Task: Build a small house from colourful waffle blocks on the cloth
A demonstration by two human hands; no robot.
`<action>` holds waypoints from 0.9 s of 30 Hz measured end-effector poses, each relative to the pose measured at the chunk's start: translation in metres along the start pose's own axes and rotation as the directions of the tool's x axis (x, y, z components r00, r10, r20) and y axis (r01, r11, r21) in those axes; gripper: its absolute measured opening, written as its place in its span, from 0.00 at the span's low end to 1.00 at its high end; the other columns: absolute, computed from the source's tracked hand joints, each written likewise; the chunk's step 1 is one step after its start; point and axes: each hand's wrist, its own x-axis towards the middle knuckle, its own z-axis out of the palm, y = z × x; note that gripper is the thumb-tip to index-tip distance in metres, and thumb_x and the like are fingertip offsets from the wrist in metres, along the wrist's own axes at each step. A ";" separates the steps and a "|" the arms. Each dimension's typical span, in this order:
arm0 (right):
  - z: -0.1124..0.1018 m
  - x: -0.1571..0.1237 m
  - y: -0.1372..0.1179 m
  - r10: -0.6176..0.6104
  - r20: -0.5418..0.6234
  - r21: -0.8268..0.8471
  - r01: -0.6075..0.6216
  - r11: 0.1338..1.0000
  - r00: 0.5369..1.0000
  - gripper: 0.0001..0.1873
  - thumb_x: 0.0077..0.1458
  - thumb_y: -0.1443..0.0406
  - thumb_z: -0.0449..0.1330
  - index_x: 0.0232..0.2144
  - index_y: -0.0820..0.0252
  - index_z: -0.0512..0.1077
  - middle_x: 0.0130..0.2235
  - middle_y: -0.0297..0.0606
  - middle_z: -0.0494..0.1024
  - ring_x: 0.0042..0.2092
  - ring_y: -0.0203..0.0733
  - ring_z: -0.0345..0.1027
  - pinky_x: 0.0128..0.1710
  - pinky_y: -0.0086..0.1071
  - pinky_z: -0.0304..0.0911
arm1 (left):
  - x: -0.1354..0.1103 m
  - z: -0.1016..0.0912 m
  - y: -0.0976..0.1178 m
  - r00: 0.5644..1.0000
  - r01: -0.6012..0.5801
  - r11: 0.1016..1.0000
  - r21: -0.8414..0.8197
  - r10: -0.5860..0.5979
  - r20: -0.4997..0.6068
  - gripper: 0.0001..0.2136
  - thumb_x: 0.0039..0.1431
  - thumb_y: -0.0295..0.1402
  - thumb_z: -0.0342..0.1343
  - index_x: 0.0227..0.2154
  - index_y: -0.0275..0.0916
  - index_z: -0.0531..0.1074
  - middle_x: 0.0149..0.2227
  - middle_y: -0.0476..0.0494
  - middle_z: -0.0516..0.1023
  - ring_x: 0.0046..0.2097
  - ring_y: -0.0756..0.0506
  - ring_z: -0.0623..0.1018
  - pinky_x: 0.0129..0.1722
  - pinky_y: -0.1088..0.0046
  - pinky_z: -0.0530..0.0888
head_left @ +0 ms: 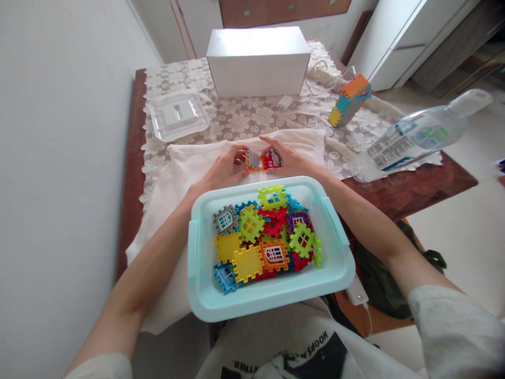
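My left hand (224, 167) and my right hand (286, 158) meet over a white cloth (185, 168), just beyond a light blue bin (335, 247). Between their fingertips sits a small cluster of interlocking plastic tiles (260, 159): a grey one, an orange one and a red one. Both hands pinch this cluster, the left on the grey and orange side, the right on the red side. The bin holds several loose tiles (264, 234) in green, yellow, red, orange, blue and grey.
A white box (258, 60) stands at the back of the table. A clear lid (177, 115) lies at the left. A built block of coloured tiles (349, 100) stands at the right, near a clear bottle (418, 137). A wall runs along the left.
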 end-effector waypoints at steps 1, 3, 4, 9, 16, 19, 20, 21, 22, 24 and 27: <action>0.000 0.001 0.000 0.003 -0.002 -0.001 -0.003 1.000 1.000 0.54 0.60 0.65 0.71 0.82 0.45 0.57 0.62 0.43 0.84 0.62 0.60 0.80 0.71 0.60 0.74 | 0.000 0.000 -0.001 1.000 -0.001 1.000 -0.007 0.001 0.000 0.28 0.61 0.32 0.71 0.62 0.43 0.70 0.57 0.35 0.89 0.54 0.39 0.89 0.59 0.54 0.86; 0.001 0.003 0.002 0.016 -0.007 -0.003 -0.016 1.000 1.000 0.54 0.60 0.63 0.73 0.82 0.43 0.57 0.60 0.42 0.85 0.60 0.60 0.81 0.68 0.60 0.76 | 0.001 0.001 -0.004 1.000 -0.014 1.000 -0.018 0.014 -0.008 0.28 0.61 0.34 0.72 0.62 0.43 0.71 0.58 0.34 0.89 0.54 0.38 0.89 0.59 0.52 0.86; 0.002 0.004 0.003 0.020 -0.009 -0.004 -0.021 1.000 1.000 0.55 0.59 0.63 0.74 0.82 0.42 0.57 0.59 0.41 0.85 0.59 0.59 0.82 0.67 0.60 0.77 | 0.001 0.002 -0.006 1.000 -0.021 1.000 -0.023 0.021 -0.013 0.29 0.61 0.35 0.73 0.62 0.43 0.71 0.57 0.34 0.89 0.54 0.37 0.89 0.59 0.52 0.86; 0.005 0.006 0.010 0.011 -0.021 -0.016 -0.012 1.000 1.000 0.56 0.57 0.64 0.74 0.82 0.42 0.58 0.59 0.42 0.85 0.59 0.59 0.81 0.69 0.62 0.75 | 0.002 0.006 -0.011 0.999 -0.021 0.998 -0.052 0.019 -0.030 0.30 0.62 0.46 0.75 0.62 0.43 0.73 0.57 0.33 0.89 0.54 0.36 0.89 0.59 0.51 0.86; 0.006 0.006 0.013 0.035 -0.017 0.025 -0.035 0.999 0.999 0.56 0.56 0.64 0.74 0.82 0.40 0.58 0.58 0.39 0.85 0.58 0.57 0.81 0.66 0.59 0.78 | 0.003 0.009 -0.011 0.999 0.018 0.996 -0.092 -0.022 -0.044 0.29 0.61 0.46 0.76 0.61 0.44 0.74 0.58 0.33 0.88 0.55 0.35 0.90 0.59 0.50 0.87; 0.006 0.006 0.013 0.025 -0.024 0.026 -0.025 0.999 0.999 0.55 0.57 0.64 0.74 0.81 0.40 0.59 0.58 0.40 0.84 0.59 0.58 0.81 0.67 0.60 0.78 | 0.003 0.007 -0.013 0.998 0.037 0.993 -0.111 -0.042 -0.039 0.29 0.60 0.43 0.76 0.61 0.44 0.74 0.61 0.34 0.87 0.56 0.34 0.89 0.60 0.49 0.87; 0.006 0.006 0.013 0.018 -0.028 0.023 -0.017 1.000 0.999 0.55 0.57 0.64 0.74 0.81 0.41 0.59 0.59 0.41 0.84 0.59 0.58 0.81 0.68 0.60 0.77 | 0.003 0.006 -0.015 0.998 0.049 0.990 -0.129 -0.054 -0.032 0.30 0.59 0.43 0.77 0.61 0.45 0.74 0.62 0.33 0.87 0.57 0.34 0.89 0.60 0.49 0.87; 0.005 0.006 0.012 0.015 -0.031 0.017 -0.014 1.000 0.999 0.55 0.57 0.64 0.74 0.81 0.42 0.59 0.59 0.41 0.84 0.60 0.59 0.81 0.69 0.61 0.76 | 0.003 0.005 -0.016 0.998 0.063 0.986 -0.154 -0.067 -0.021 0.32 0.57 0.43 0.77 0.62 0.45 0.74 0.64 0.33 0.86 0.58 0.34 0.89 0.60 0.49 0.88; 0.005 0.006 0.012 0.018 -0.031 0.008 -0.018 1.000 0.999 0.55 0.57 0.64 0.75 0.81 0.42 0.60 0.59 0.41 0.84 0.60 0.59 0.80 0.70 0.62 0.75 | 0.003 0.004 -0.018 0.997 0.077 0.980 -0.181 -0.080 -0.008 0.34 0.56 0.43 0.78 0.63 0.45 0.73 0.65 0.32 0.84 0.58 0.34 0.88 0.59 0.49 0.88; 0.005 0.005 0.010 0.038 -0.028 -0.004 -0.038 0.999 0.999 0.55 0.57 0.64 0.75 0.81 0.42 0.60 0.60 0.42 0.84 0.62 0.61 0.80 0.71 0.63 0.74 | 0.003 0.001 -0.020 0.995 0.098 0.973 -0.210 -0.097 0.017 0.37 0.55 0.42 0.78 0.66 0.45 0.72 0.67 0.31 0.83 0.59 0.34 0.88 0.60 0.49 0.88; 0.003 0.005 0.006 0.062 -0.017 0.006 -0.062 0.998 0.998 0.56 0.56 0.63 0.75 0.81 0.41 0.59 0.61 0.42 0.84 0.62 0.61 0.80 0.70 0.64 0.74 | 0.002 0.000 -0.019 0.997 0.079 0.986 -0.146 -0.076 0.024 0.37 0.58 0.39 0.76 0.69 0.43 0.73 0.63 0.34 0.86 0.58 0.36 0.88 0.62 0.49 0.86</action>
